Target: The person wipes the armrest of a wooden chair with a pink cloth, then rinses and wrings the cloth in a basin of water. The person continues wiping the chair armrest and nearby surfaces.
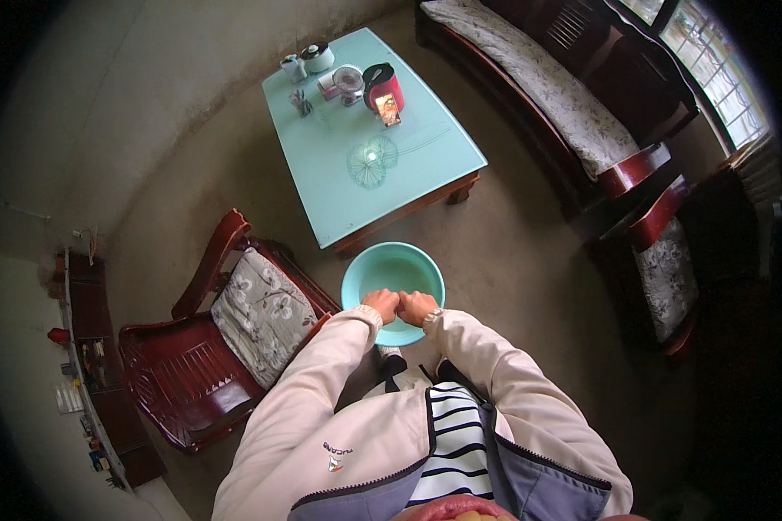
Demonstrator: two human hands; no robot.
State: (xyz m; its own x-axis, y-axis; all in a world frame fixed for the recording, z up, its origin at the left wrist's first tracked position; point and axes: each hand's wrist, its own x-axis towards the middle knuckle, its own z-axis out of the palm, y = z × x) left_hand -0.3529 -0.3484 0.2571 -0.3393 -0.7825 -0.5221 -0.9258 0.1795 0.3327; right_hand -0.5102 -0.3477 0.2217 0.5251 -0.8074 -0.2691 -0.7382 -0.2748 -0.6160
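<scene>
A light turquoise plastic basin (358,270) is below me, close to the near corner of the low table. My left hand (381,304) and my right hand (418,306) are held side by side over the near half of the basin. Both are curled into fists, thumb sides together, with the backs of the hands facing up. A small dark spot shows between them; whether the fists hold anything is hidden. Pale elastic cuffs end at both wrists.
A glass-topped low table (319,189) carries a red and black electric kettle (391,81), a propped phone (388,109), a small fan (348,79) and a lidded pot (317,57). A wooden armchair (182,365) with a floral cushion stands left; a wooden sofa (528,78) stands far right.
</scene>
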